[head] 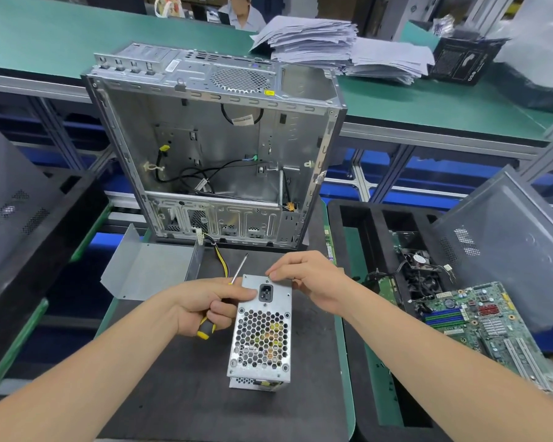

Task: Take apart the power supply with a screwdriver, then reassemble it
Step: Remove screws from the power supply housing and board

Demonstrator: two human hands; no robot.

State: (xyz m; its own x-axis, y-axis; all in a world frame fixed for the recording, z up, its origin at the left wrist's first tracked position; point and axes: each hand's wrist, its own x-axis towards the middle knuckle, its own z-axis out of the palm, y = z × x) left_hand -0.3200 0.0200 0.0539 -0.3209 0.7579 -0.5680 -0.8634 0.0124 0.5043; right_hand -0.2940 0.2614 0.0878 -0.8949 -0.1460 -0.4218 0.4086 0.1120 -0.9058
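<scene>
Power supply (261,333) stands on end on black mat (186,397), between the two hands; socket and honeycomb grille face up toward camera. Silver case, a second layer visible at its near bottom edge.

Left hand (205,303): fingers curled round screwdriver (207,328), yellow-and-black handle in the palm, shaft pointing away and up past the knuckles. Thumb tip rests on the power supply's face beside the socket.

Right hand (305,279): fingers bent over the far top edge of the power supply, thumb and forefinger pinching at it. Cannot tell if anything small is held there.

Beyond left hand: bent metal cover (147,269), yellow and black wires (221,261). Beyond both hands: open computer case (217,148). Right of right hand: motherboard (479,317) on black foam tray (351,215).
</scene>
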